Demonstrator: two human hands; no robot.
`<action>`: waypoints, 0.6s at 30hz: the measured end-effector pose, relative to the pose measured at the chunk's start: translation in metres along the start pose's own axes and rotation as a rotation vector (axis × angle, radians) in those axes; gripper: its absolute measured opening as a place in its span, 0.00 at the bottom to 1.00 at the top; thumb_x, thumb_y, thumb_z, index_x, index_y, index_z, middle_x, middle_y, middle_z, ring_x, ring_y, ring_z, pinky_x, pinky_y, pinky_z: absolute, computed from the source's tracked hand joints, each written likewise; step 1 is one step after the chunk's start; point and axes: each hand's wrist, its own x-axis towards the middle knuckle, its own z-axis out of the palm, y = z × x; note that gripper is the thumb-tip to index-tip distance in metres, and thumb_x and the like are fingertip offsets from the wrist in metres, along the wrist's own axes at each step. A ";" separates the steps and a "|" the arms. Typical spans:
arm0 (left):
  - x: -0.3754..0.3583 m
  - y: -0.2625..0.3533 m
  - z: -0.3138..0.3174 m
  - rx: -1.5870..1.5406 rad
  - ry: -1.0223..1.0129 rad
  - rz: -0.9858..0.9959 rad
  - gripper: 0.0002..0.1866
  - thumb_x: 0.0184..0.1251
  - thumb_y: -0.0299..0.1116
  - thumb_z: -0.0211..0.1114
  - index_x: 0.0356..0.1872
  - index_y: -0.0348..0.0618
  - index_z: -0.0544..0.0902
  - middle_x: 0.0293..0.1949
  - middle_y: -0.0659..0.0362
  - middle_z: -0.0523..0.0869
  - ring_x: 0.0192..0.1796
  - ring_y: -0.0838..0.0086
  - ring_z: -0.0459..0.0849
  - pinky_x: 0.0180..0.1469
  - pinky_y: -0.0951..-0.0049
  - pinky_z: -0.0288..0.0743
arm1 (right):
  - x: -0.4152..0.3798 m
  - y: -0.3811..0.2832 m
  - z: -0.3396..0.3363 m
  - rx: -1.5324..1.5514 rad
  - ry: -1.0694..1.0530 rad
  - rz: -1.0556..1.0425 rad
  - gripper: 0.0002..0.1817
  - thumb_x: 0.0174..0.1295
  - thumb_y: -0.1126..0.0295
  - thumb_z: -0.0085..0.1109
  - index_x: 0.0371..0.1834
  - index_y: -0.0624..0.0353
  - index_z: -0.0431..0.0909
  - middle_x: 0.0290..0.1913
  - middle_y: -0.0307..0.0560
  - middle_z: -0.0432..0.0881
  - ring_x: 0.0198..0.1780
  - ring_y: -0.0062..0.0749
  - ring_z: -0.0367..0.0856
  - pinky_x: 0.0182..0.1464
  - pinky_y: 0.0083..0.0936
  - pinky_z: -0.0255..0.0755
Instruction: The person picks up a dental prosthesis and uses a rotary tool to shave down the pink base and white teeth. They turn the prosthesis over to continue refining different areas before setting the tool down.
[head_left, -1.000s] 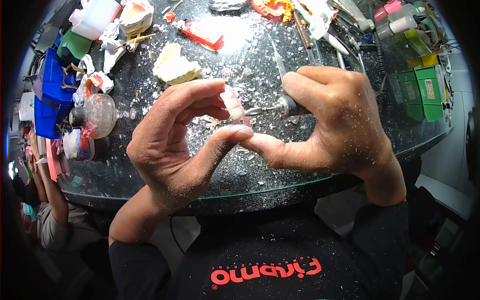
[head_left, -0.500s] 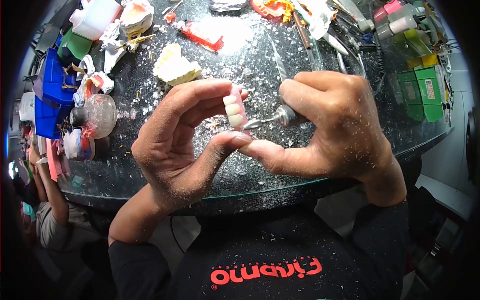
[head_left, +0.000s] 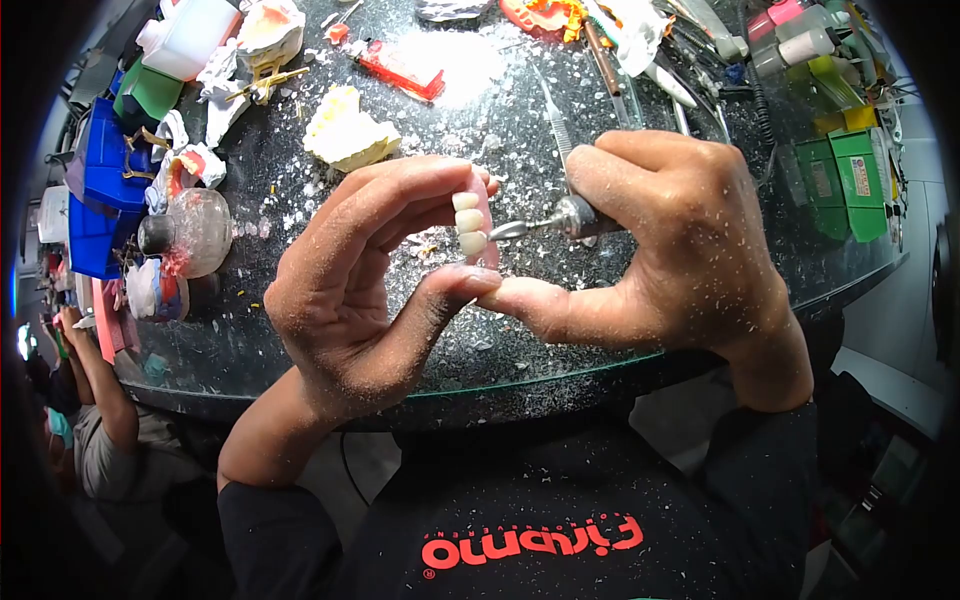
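Observation:
Between the thumb and fingertips of my left hand (head_left: 350,270) is a pink denture piece (head_left: 475,220) with several white teeth facing left. My right hand (head_left: 690,240) is wrapped round a rotary handpiece (head_left: 580,217), whose metal bur (head_left: 510,230) points left and meets the pink side of the denture, beside the teeth. The tip of my right thumb rests against my left thumb, just below the denture. White dust clings to both hands. A pale yellow plaster model (head_left: 348,130) lies on the table beyond my left hand.
Shavings cover the dark table (head_left: 300,365). At left are a glass jar (head_left: 200,232), blue bins (head_left: 105,190) and plaster models. Beyond lie a red lighter-like object (head_left: 400,72), a metal tool (head_left: 555,115) and more tools. Green boxes (head_left: 855,185) stand right. Another person's arm (head_left: 105,385) shows far left.
The bur and handpiece have moved slightly up along the denture's pink side, and the right-hand fingers have shifted up with them. The denture has turned or shifted slightly; both thumbs remain together.

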 end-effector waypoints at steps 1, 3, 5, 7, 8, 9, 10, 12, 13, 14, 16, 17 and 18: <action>0.000 0.000 -0.001 0.009 -0.008 0.003 0.28 0.69 0.30 0.67 0.62 0.22 0.69 0.57 0.41 0.79 0.62 0.56 0.81 0.67 0.59 0.73 | 0.000 0.000 0.000 -0.001 -0.004 0.001 0.32 0.39 0.44 0.80 0.18 0.60 0.72 0.16 0.40 0.67 0.15 0.27 0.69 0.17 0.27 0.64; 0.001 0.001 0.000 0.010 -0.007 0.003 0.28 0.68 0.30 0.68 0.62 0.22 0.69 0.57 0.41 0.79 0.62 0.56 0.81 0.66 0.59 0.73 | 0.000 0.000 0.000 -0.004 -0.004 0.001 0.32 0.39 0.44 0.80 0.18 0.60 0.72 0.16 0.40 0.67 0.15 0.27 0.69 0.17 0.27 0.64; 0.001 0.001 0.000 0.018 -0.010 0.010 0.27 0.68 0.29 0.68 0.62 0.22 0.69 0.57 0.41 0.79 0.62 0.56 0.81 0.66 0.59 0.73 | 0.000 0.001 0.000 -0.007 0.007 -0.007 0.32 0.39 0.44 0.80 0.18 0.60 0.72 0.16 0.40 0.67 0.15 0.27 0.68 0.16 0.26 0.64; 0.001 0.000 -0.001 0.031 -0.018 0.023 0.27 0.68 0.29 0.68 0.62 0.22 0.70 0.57 0.41 0.79 0.62 0.56 0.81 0.66 0.59 0.73 | 0.000 0.001 0.001 -0.010 0.012 -0.017 0.32 0.39 0.44 0.80 0.18 0.60 0.73 0.16 0.40 0.67 0.15 0.27 0.68 0.16 0.27 0.63; 0.001 0.000 -0.001 0.030 -0.016 0.017 0.27 0.68 0.29 0.67 0.62 0.22 0.69 0.57 0.41 0.79 0.62 0.56 0.81 0.66 0.59 0.73 | 0.000 0.000 0.000 -0.013 0.010 -0.019 0.32 0.39 0.44 0.80 0.18 0.60 0.73 0.16 0.40 0.67 0.15 0.27 0.67 0.16 0.27 0.63; 0.001 0.001 0.000 0.030 -0.014 0.013 0.27 0.68 0.29 0.67 0.62 0.22 0.69 0.57 0.41 0.79 0.62 0.57 0.81 0.66 0.59 0.73 | 0.000 0.000 0.000 -0.017 0.008 -0.021 0.32 0.39 0.44 0.80 0.18 0.60 0.72 0.16 0.40 0.67 0.14 0.27 0.67 0.15 0.27 0.62; 0.001 0.002 0.000 0.029 -0.012 0.008 0.27 0.69 0.29 0.67 0.62 0.22 0.69 0.57 0.41 0.79 0.62 0.57 0.81 0.66 0.59 0.73 | 0.000 -0.001 -0.001 -0.013 0.008 -0.022 0.32 0.40 0.44 0.80 0.18 0.60 0.72 0.15 0.39 0.66 0.14 0.27 0.67 0.15 0.27 0.62; 0.000 0.001 0.000 0.029 -0.014 0.011 0.27 0.69 0.28 0.67 0.62 0.22 0.69 0.57 0.41 0.79 0.62 0.57 0.81 0.66 0.59 0.73 | 0.000 -0.001 -0.002 -0.004 0.007 -0.024 0.32 0.40 0.44 0.80 0.18 0.61 0.72 0.15 0.39 0.66 0.14 0.27 0.67 0.15 0.27 0.62; 0.000 0.001 0.000 0.029 -0.015 0.013 0.27 0.69 0.28 0.67 0.62 0.22 0.69 0.57 0.41 0.79 0.62 0.57 0.81 0.66 0.59 0.73 | 0.000 -0.001 -0.001 0.002 0.004 -0.019 0.31 0.40 0.44 0.80 0.18 0.61 0.73 0.15 0.40 0.66 0.14 0.27 0.67 0.15 0.27 0.62; 0.000 0.001 0.000 0.025 -0.010 0.008 0.27 0.69 0.28 0.67 0.62 0.22 0.68 0.58 0.41 0.79 0.62 0.57 0.80 0.66 0.59 0.73 | 0.000 0.000 -0.001 0.007 0.002 -0.014 0.31 0.40 0.44 0.80 0.18 0.61 0.73 0.15 0.40 0.66 0.14 0.28 0.67 0.15 0.27 0.62; -0.001 0.001 0.002 0.019 0.002 0.000 0.27 0.69 0.28 0.66 0.63 0.23 0.68 0.58 0.41 0.79 0.63 0.56 0.80 0.67 0.59 0.73 | 0.000 -0.001 -0.001 0.013 -0.013 -0.011 0.31 0.40 0.45 0.80 0.18 0.61 0.72 0.15 0.40 0.66 0.14 0.28 0.67 0.15 0.28 0.62; -0.001 0.001 0.002 -0.004 0.008 -0.004 0.27 0.69 0.28 0.66 0.63 0.23 0.67 0.58 0.41 0.79 0.63 0.56 0.80 0.67 0.58 0.73 | -0.001 -0.002 -0.001 0.016 -0.025 -0.013 0.31 0.40 0.45 0.80 0.18 0.60 0.72 0.15 0.41 0.66 0.14 0.28 0.67 0.15 0.28 0.62; -0.001 0.001 0.002 -0.026 0.014 -0.010 0.27 0.69 0.28 0.66 0.63 0.23 0.67 0.58 0.41 0.79 0.63 0.56 0.80 0.67 0.58 0.73 | -0.001 -0.002 -0.001 0.024 -0.022 -0.013 0.31 0.40 0.45 0.80 0.18 0.60 0.72 0.15 0.41 0.67 0.15 0.29 0.68 0.16 0.28 0.62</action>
